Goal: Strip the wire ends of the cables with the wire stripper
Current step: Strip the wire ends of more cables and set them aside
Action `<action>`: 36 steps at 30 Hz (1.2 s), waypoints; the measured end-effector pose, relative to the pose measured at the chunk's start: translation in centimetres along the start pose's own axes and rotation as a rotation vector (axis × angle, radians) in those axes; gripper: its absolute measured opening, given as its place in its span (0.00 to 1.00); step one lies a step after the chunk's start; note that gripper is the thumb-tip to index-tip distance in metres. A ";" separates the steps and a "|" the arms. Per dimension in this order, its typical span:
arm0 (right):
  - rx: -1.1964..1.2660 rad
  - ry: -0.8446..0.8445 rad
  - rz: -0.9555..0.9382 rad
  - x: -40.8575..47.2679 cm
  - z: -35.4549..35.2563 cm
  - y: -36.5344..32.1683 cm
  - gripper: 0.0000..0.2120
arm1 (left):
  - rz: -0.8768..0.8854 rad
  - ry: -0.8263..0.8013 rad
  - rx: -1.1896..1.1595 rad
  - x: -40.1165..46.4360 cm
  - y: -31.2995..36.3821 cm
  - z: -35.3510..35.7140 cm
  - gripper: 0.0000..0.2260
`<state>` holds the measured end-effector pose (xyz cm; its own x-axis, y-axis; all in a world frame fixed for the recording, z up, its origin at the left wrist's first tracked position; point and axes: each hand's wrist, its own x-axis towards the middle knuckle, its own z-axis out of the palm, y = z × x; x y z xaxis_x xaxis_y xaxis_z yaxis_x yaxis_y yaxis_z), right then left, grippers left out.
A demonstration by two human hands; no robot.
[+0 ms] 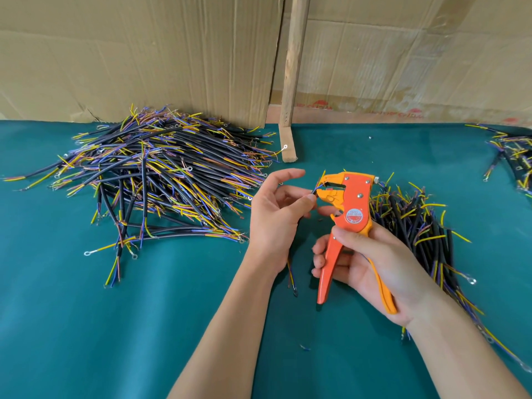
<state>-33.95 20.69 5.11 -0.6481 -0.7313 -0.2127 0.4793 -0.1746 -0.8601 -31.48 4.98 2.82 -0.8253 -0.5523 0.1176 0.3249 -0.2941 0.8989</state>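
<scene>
Nearby: big cable pile left of left hand, smaller pile behind right hand, green counter beneath. Wire stripper upright, head up, handles down toward wrist. Right fingers curled round handles. Left thumb and forefinger pinch black cable, its end in stripper's jaws, other fingers spread.

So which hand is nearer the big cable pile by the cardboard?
Left. The left hand sits just beside the pile's right edge, pinching a cable; the right hand holds the wire stripper farther right.
</scene>
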 end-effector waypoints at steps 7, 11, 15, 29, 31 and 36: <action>-0.047 0.026 0.000 0.0 0.3 -0.1 0.20 | 0.034 -0.008 0.135 -0.2 0.3 -0.1 0.16; -0.071 0.057 0.002 -0.2 0.3 -0.3 0.21 | 0.048 -0.006 0.211 -0.3 0.4 0.0 0.16; -0.104 0.081 0.009 -0.2 0.2 -0.3 0.26 | 0.048 0.002 0.231 -0.4 0.5 0.1 0.16; -0.137 0.122 0.027 -0.1 0.5 -0.4 0.28 | 0.057 0.022 0.241 -0.4 0.7 0.1 0.17; -0.135 0.127 0.025 -0.2 0.5 -0.4 0.28 | 0.053 0.023 0.239 -0.4 0.7 0.2 0.17; -0.144 0.142 0.017 -0.1 0.5 -0.3 0.27 | 0.054 0.022 0.230 -0.5 0.8 0.2 0.17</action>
<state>-33.72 20.49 5.64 -0.7224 -0.6314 -0.2818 0.4078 -0.0599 -0.9111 -30.90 5.13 3.57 -0.7982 -0.5804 0.1613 0.2524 -0.0790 0.9644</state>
